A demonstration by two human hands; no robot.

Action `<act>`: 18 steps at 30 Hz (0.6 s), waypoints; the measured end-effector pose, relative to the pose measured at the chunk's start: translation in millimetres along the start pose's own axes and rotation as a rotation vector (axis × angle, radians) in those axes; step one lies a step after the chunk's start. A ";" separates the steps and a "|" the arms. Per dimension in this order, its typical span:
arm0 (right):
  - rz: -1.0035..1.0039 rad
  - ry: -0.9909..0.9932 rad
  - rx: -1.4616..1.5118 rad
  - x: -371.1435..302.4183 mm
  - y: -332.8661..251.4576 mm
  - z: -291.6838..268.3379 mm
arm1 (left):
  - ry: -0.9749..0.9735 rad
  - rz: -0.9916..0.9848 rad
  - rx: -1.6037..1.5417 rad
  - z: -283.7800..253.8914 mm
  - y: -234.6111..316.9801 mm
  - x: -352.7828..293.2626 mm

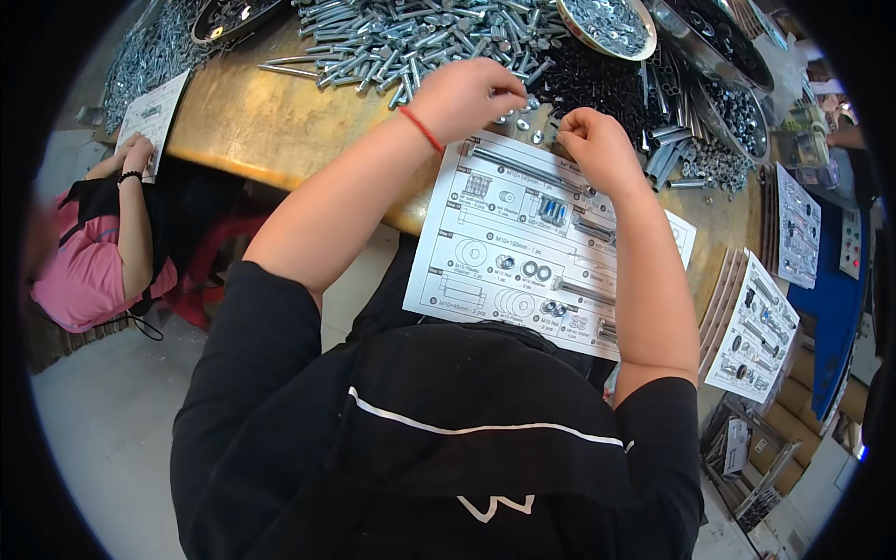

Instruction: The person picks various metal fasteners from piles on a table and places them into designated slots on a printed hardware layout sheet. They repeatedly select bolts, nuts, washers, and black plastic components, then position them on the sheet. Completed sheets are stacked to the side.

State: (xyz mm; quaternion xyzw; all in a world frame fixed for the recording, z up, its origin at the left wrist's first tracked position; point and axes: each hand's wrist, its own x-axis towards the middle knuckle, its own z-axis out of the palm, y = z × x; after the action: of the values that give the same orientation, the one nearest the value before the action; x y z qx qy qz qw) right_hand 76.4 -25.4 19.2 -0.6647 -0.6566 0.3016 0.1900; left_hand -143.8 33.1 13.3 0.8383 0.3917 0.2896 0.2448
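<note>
A printed parts card [434,271] lies across my lap and the table's front edge, with bolts, nuts and washers fixed over several of its drawings. Beyond its far edge, my left hand [467,93], a red cord on its wrist, has its fingers curled together above a few small silver nuts [537,137]. My right hand [599,149] is at the card's far right corner, thumb and fingers pinched next to the same nuts. Whatever either hand holds is too small or hidden to make out.
Silver bolts [401,47] are heaped at the back, beside a pile of black screws [593,84]. A bowl of washers [611,28] and metal tubes [667,140] stand to the right. More filled cards [756,327] are stacked at right. Another person [103,252] sits at left.
</note>
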 end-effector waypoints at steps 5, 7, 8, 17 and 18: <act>0.060 -0.095 -0.134 8.4 -10.0 14.3 | 0.053 -0.252 -0.166 -20.9 -0.8 -35.6; 0.062 -0.020 -0.196 5.0 -16.0 23.2 | 0.041 -0.297 -0.187 -20.5 -5.9 -48.5; 0.054 -0.026 -0.209 5.4 -16.5 24.2 | 0.058 -0.297 -0.216 -19.8 -7.3 -53.5; -0.152 0.097 -0.043 -48.2 -7.3 -7.8 | 0.048 -0.095 -0.223 -17.2 21.7 -72.7; -0.140 0.096 -0.047 -71.3 -8.9 -19.4 | 0.023 -0.050 -0.216 -15.3 31.2 -73.6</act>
State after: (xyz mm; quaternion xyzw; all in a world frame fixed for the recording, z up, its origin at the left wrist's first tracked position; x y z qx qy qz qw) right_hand 85.4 -92.4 50.2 -0.6350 -0.6985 0.2400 0.2263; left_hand -176.8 -40.8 22.4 0.7935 0.3819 0.3335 0.3366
